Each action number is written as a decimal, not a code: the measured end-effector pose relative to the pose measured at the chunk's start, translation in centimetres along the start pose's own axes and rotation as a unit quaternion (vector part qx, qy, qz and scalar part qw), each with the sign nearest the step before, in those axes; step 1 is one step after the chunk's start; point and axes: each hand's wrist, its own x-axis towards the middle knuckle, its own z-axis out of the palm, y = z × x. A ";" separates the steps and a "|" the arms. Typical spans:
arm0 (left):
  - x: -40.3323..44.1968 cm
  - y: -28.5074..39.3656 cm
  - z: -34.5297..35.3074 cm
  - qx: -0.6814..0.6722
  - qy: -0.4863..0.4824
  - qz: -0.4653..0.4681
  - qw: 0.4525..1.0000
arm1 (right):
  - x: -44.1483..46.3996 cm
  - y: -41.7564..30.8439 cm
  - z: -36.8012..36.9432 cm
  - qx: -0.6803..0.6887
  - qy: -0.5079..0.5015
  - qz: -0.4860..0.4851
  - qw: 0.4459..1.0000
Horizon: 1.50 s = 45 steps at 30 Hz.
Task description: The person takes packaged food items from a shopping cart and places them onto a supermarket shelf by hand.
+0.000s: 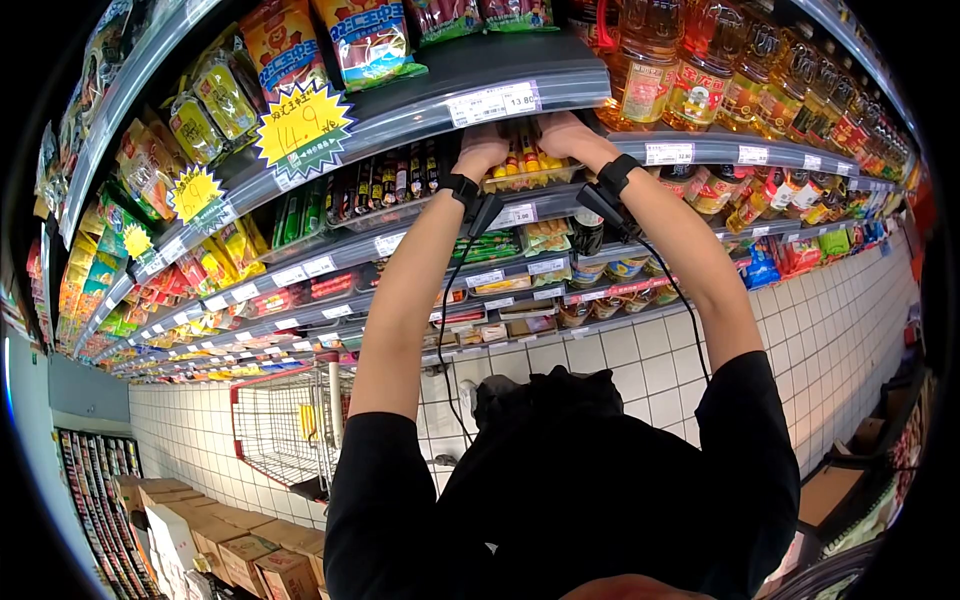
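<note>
Both my arms reach forward into a shelf compartment of yellow-wrapped sticks (527,160), which look like sausages. My left hand (482,152) is at the left side of this row, and my right hand (566,138) is at its right side. The shelf edge (580,88) above hides the fingers of both hands, so whether they grip anything does not show. Black bands with cables circle both wrists. Left of my left hand stand dark-wrapped sticks (385,182). A clear tray edge (530,181) runs along the front of the yellow ones.
Bottles of amber oil (700,85) fill the upper right shelf. Snack packets (365,40) and yellow starburst price signs (303,128) line the upper left. A shopping cart (285,425) stands on the tiled floor to the left. Cardboard boxes (245,560) lie behind it.
</note>
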 end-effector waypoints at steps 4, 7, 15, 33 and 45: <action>0.8 -1.3 1.4 -0.054 -0.010 -0.018 0.998 | -0.2 0.3 0.4 -0.009 0.055 0.005 0.998; 0.0 -0.6 0.7 -0.101 -0.067 0.020 0.992 | 0.3 0.6 1.0 0.019 0.065 0.013 0.998; -0.6 0.6 0.5 -0.035 -0.131 0.033 0.990 | -0.5 1.1 1.6 0.001 0.158 -0.031 0.987; -1.5 2.2 -0.5 -0.095 -0.257 0.093 0.957 | -1.2 -0.1 -1.0 -0.042 0.032 -0.041 0.998; -2.6 3.1 -2.1 -0.134 -0.276 0.103 0.946 | -1.3 0.1 -1.3 -0.072 0.051 -0.015 0.996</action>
